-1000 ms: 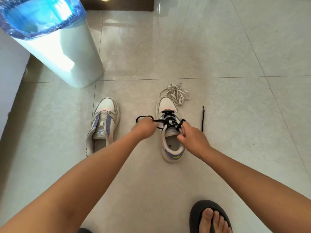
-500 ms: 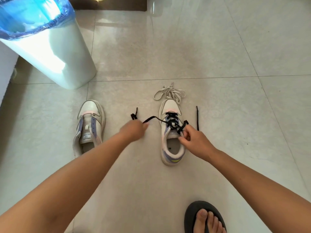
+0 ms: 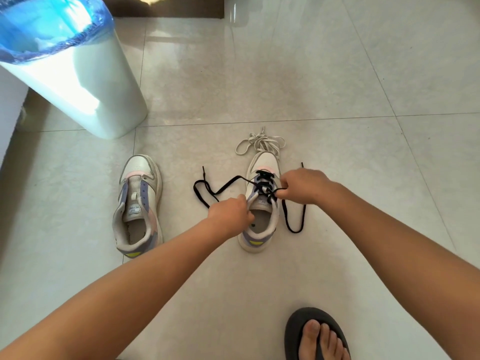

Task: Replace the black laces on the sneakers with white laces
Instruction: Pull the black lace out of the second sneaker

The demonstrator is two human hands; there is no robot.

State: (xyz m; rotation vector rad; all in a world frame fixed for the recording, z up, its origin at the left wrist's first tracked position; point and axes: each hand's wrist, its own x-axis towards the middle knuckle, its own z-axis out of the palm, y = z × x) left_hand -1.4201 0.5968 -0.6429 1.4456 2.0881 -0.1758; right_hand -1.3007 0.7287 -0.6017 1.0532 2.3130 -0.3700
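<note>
Both hands have swapped jobs: the left hand [image 3: 230,216] is now gripping the right pastel leather sneaker's [image 3: 261,203] collar, steadying it, while the right hand [image 3: 301,185] is pinching the half-threaded black lace [image 3: 263,187], loosening it; the bundled white laces [image 3: 261,144] are waiting beyond its toe.

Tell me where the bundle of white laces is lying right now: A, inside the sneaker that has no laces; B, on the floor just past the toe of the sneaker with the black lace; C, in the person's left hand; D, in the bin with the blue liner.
B: the white laces lie in a loose bundle on the floor tiles, just beyond the toe of the black-laced sneaker that both hands are working on.
</note>
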